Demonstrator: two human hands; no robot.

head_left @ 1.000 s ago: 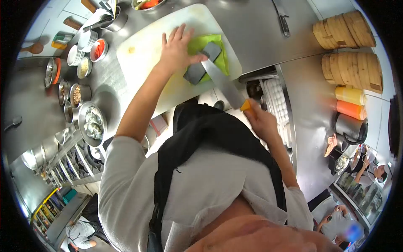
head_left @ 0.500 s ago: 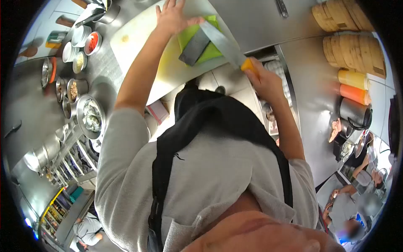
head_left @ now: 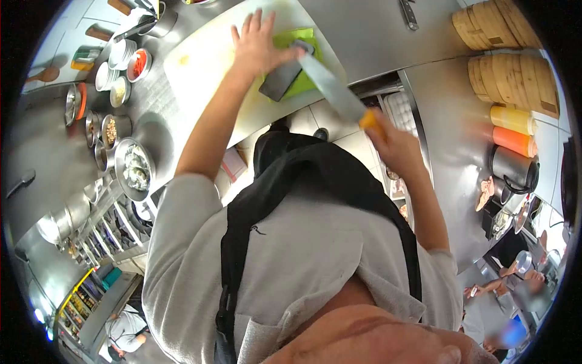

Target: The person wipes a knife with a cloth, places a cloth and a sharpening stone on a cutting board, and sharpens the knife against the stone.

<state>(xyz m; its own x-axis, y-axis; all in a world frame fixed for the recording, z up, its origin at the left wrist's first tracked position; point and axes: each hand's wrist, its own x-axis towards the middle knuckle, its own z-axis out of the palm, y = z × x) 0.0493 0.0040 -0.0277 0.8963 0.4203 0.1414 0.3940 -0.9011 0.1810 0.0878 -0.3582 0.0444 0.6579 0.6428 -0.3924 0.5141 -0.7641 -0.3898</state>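
Note:
My right hand [head_left: 395, 147] is wrapped round the yellow handle of a large kitchen knife [head_left: 334, 91]. The blade points forward and left, its tip near the far part of a dark grey whetstone [head_left: 280, 82]. The stone lies on a folded bright green cloth [head_left: 310, 77] on a white cutting board [head_left: 203, 51]. My left hand [head_left: 259, 53] is over the board with fingers spread, its thumb stretched to the blade tip; whether the thumb presses on the blade, I cannot tell.
Small bowls of chopped ingredients [head_left: 139, 64] and a large metal bowl [head_left: 134, 170] stand on the left. Another knife [head_left: 409, 15] lies on the steel counter beyond. Bamboo steamers [head_left: 512, 85] and sauce bottles [head_left: 514, 141] line the right. Below the board's right side is an open drawer [head_left: 400, 112]. Other people are in the background.
My right hand and the knife have moved right and nearer my body. My left hand has shifted slightly the same way, thumb still at the blade tip.

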